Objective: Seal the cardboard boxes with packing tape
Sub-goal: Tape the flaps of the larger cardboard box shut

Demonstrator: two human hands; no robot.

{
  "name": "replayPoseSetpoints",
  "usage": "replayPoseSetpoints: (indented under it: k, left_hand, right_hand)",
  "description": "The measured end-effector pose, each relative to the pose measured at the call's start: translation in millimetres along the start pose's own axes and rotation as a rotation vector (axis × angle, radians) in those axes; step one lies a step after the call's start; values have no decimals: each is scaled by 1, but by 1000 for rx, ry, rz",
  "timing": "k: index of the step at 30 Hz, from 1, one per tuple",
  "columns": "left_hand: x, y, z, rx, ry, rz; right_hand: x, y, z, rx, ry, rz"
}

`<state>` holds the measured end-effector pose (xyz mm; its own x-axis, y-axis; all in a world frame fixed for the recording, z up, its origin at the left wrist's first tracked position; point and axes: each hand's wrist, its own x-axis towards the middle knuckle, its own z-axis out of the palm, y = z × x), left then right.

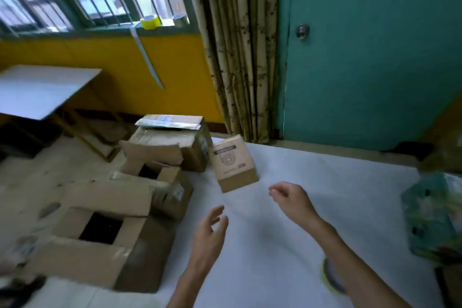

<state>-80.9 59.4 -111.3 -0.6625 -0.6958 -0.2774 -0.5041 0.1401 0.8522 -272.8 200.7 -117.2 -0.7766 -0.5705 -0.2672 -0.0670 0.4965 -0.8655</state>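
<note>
Both grips hold nothing. Your left grip (210,232) hangs with its fingers spread and relaxed, and your right grip (290,197) has its fingers loosely bent. They are apart from each other above the white bench (337,182). The small cardboard box (235,162) stands at 12 o'clock from them, tilted, near the bench's far edge. Take it with both grips on opposite sides, set it square, and press the flaps flush before you tape. The tape roll (331,276) lies at 5 o'clock, half hidden under your right forearm; reach for it once the box sits flat. Open boxes (100,232) wait on the floor at 9 o'clock.
</note>
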Motion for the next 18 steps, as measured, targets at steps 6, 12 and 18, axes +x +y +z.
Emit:
replayPoseSetpoints:
  k: [6,12,18]
  left_hand:
    - [-2,-4,-132,-31,381,136]
    - [30,-51,-277,276,740,-9]
    - [52,-116,-353,321,365,-410]
  right_hand:
    - [-7,-59,102,63,-191,-21]
    - [-47,-103,210,277,-452,125]
    - [-67,-122,276,440,-472,267]
